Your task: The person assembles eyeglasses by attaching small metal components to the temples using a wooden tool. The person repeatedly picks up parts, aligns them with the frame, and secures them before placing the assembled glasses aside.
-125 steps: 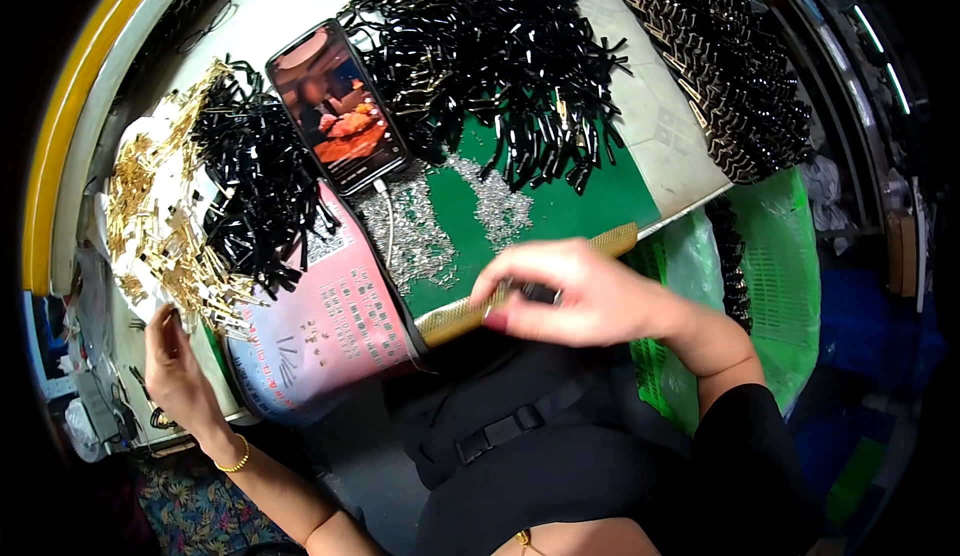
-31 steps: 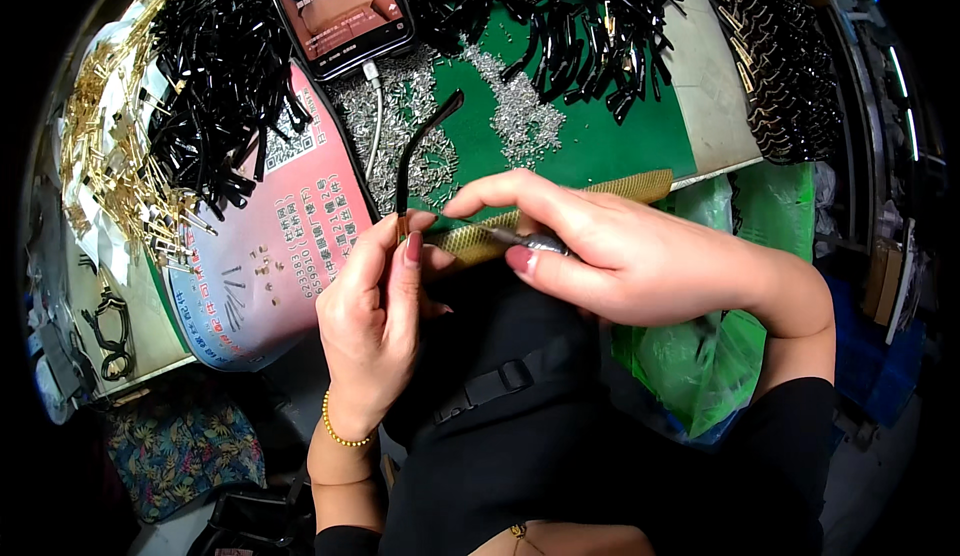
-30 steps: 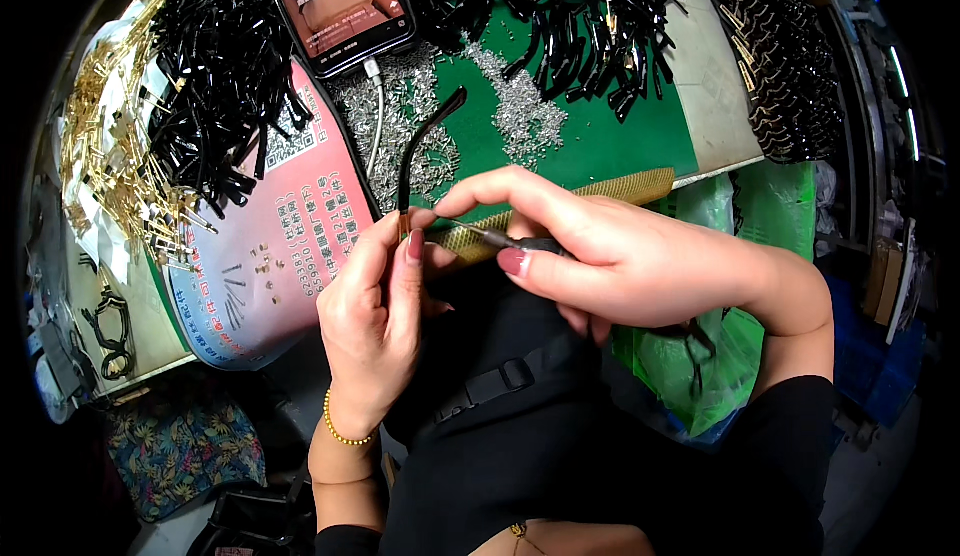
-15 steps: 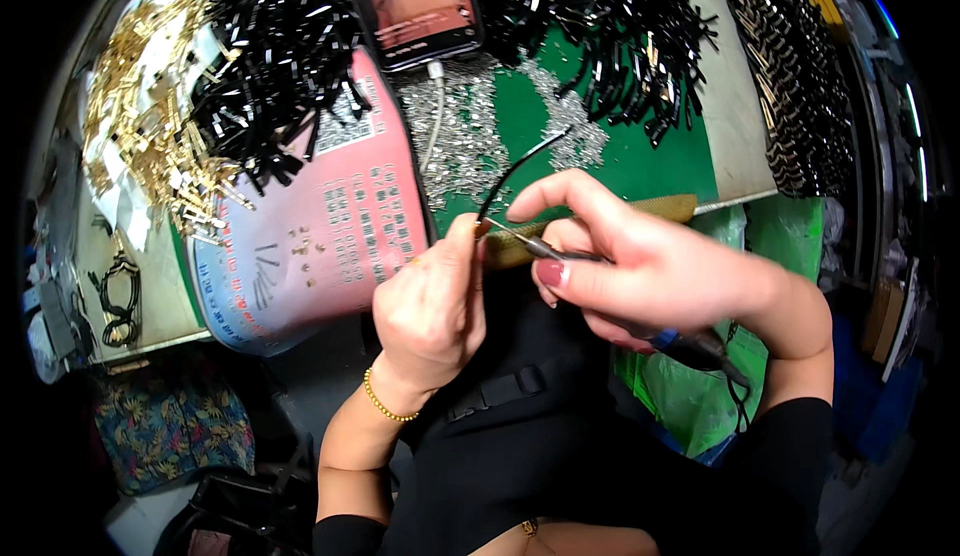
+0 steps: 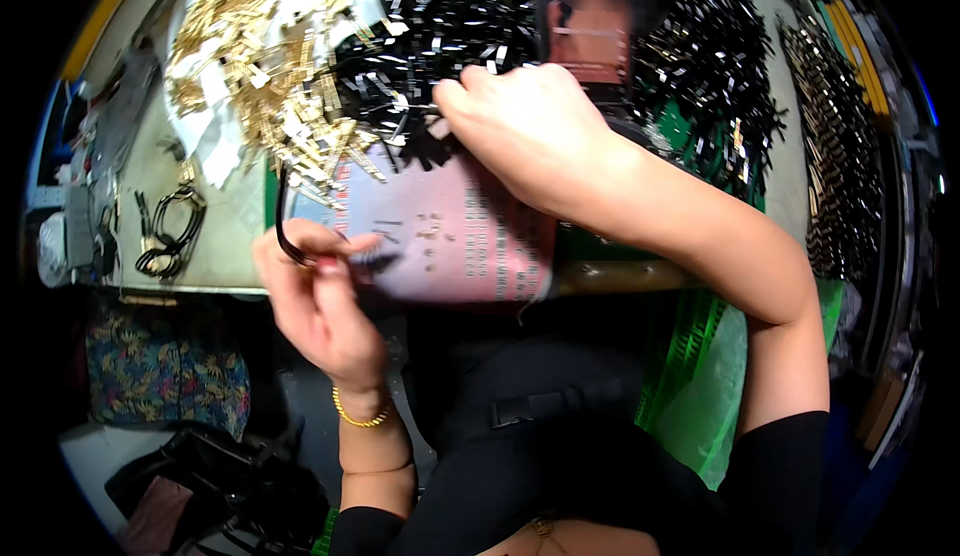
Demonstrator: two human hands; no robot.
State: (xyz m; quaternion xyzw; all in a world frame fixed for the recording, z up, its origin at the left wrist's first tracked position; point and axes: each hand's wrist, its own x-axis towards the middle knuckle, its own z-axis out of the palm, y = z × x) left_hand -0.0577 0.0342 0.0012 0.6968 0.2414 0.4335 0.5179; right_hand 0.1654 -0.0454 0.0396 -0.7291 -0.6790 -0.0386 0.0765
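My left hand, over the near left part of the printed sheet, pinches a thin curved black cord that rises from its fingers. My right hand reaches across to the near edge of the heap of shiny black strips. Its fingers are curled, back of the hand upward. A thin pale line shows beside the fingertips, but what the hand grips is hidden. A heap of gold metal pieces lies left of the black heap, partly on white paper.
A phone lies beyond my right wrist. More black strips spread to its right, and a dark beaded bundle runs along the right edge. A coiled black cord rests at left. Green plastic hangs below the table edge.
My hands have parted: the left moved left with the black cord, the right moved up and left to the black heap. The dark-handled, thin-tipped tool seen in my right hand is now hidden. The view shifted.
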